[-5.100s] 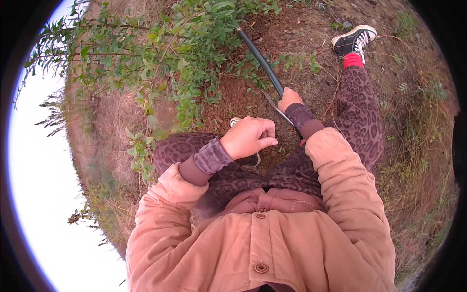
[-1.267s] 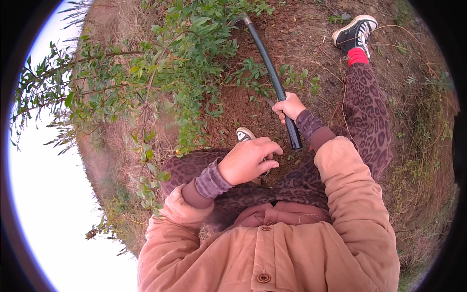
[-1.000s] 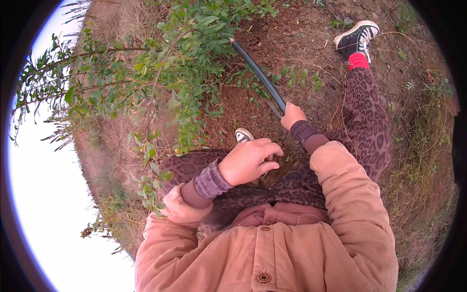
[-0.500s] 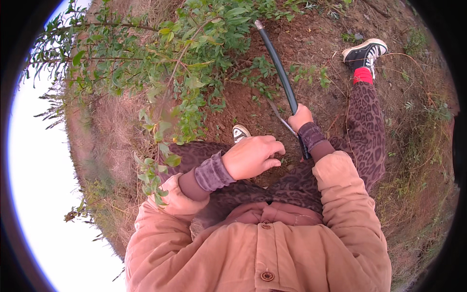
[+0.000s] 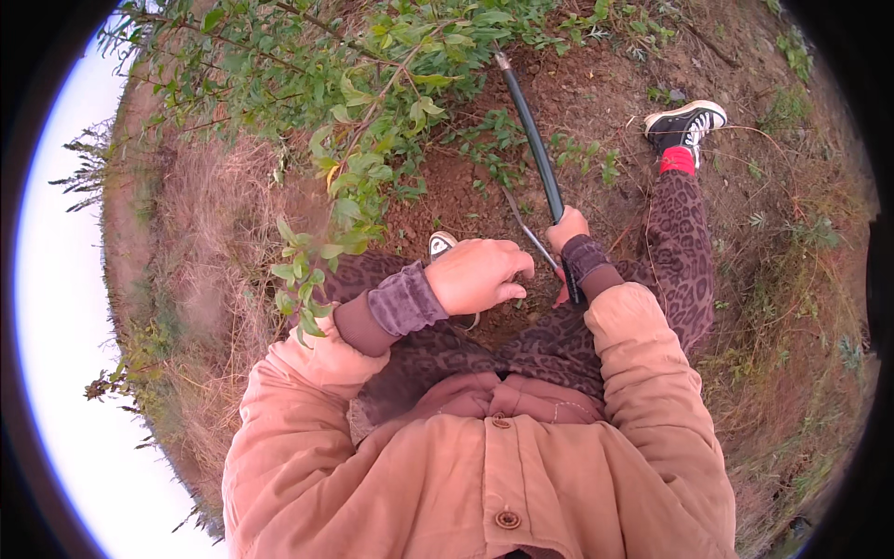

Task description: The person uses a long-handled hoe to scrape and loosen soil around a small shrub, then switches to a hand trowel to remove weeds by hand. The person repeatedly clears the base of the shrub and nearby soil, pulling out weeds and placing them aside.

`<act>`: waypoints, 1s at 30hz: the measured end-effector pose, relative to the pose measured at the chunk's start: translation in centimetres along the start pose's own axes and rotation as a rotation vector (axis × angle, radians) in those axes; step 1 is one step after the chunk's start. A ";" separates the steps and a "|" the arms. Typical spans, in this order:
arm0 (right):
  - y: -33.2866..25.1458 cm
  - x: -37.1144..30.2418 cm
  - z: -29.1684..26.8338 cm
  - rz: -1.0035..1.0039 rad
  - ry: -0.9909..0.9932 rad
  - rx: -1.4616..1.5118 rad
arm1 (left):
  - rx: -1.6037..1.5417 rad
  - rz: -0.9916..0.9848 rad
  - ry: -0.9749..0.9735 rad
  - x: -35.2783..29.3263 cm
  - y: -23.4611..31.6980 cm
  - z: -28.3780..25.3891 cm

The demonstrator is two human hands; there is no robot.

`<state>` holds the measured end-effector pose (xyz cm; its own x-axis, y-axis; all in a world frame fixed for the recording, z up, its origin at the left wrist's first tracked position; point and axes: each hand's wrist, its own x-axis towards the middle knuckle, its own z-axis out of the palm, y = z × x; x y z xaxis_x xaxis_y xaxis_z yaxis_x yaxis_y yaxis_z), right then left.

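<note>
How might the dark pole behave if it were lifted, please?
The pole probably stays stiff, as it runs nearly straight beyond the right hand. Its smooth, glossy surface may feel slippery. It might dip far-end first, being gripped nearer its other end.

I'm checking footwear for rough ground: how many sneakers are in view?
2. The right sneaker is at the picture's upper right, beyond a red sock. The left sneaker is near the middle, partly hidden by the left hand.
</note>
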<state>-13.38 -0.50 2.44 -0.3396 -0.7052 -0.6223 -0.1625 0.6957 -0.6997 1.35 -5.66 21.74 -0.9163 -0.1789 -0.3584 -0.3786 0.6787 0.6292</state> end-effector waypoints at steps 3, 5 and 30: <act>0.7 -0.1 0.0 0.101 -0.084 0.068 | 0.008 0.023 0.025 0.1 -0.1 0.0; 0.9 -0.4 -0.9 0.290 -0.432 0.683 | 0.008 0.024 0.001 0.1 0.1 0.0; 0.5 -1.8 -0.9 0.085 -0.090 0.810 | -0.139 0.079 0.038 -2.6 2.8 3.8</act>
<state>-13.70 1.23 3.52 -0.2395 -0.6865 -0.6866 0.5915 0.4575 -0.6639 3.14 -0.55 21.81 -0.9471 -0.1574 -0.2798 -0.3176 0.5871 0.7446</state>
